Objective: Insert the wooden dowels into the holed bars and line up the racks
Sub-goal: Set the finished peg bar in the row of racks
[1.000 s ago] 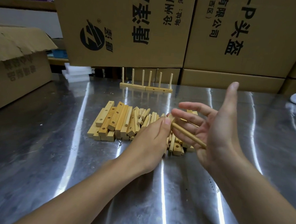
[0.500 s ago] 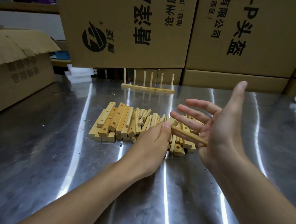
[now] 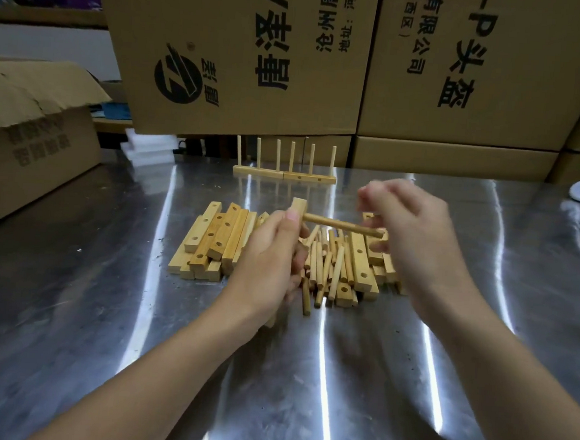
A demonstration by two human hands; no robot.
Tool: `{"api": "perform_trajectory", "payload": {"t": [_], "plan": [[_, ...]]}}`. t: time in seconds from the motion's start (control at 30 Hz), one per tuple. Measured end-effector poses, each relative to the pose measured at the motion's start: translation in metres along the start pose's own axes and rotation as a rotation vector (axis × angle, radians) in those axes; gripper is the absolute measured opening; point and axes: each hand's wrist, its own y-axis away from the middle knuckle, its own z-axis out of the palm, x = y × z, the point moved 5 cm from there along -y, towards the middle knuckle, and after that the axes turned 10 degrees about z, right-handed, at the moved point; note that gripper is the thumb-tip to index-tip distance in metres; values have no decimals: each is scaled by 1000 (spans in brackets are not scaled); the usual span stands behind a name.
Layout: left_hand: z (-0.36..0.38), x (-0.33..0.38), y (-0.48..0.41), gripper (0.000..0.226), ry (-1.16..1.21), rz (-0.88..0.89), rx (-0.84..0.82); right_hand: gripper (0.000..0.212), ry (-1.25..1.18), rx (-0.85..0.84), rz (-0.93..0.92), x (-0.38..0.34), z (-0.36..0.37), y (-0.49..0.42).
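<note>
From where I stand, all I see of the person is two bare forearms, uncovered up to the near edge of view. The left hand (image 3: pixel 272 259) and right hand (image 3: pixel 414 235) are bare too, with slim fingers. The left thumbnail (image 3: pixel 293 216) is short and trimmed. The right fingertips (image 3: pixel 369 194) are too blurred to make out.

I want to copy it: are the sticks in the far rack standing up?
Upright: the sticks rise straight from the bars lying flat.
</note>
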Motion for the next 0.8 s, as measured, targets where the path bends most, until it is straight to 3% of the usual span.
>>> {"api": "perform_trajectory", "payload": {"t": [0.1, 0.27, 0.37, 0.53, 0.67, 0.8], "plan": [[-5, 0, -3, 43, 51, -40, -2, 20, 398, -104, -224, -1, 17, 8], [-2, -3, -1, 31, 79, -68, -99, 23, 853, -103, -409, 1, 37, 19], [3, -6, -1, 8, 50, -61, -198, 16, 901, -111, -393, 2, 45, 25], [0, -11, 0, 39, -89, -73, -241, 19, 900, -185, -361, 3, 44, 26], [-4, -10, -3, 52, -93, -78, -268, 30, 827, -232, -352, 6, 40, 21], [-6, -8, -5, 62, -241, 2, -314, 24, 738, -199, -346, 9, 34, 14]]}}
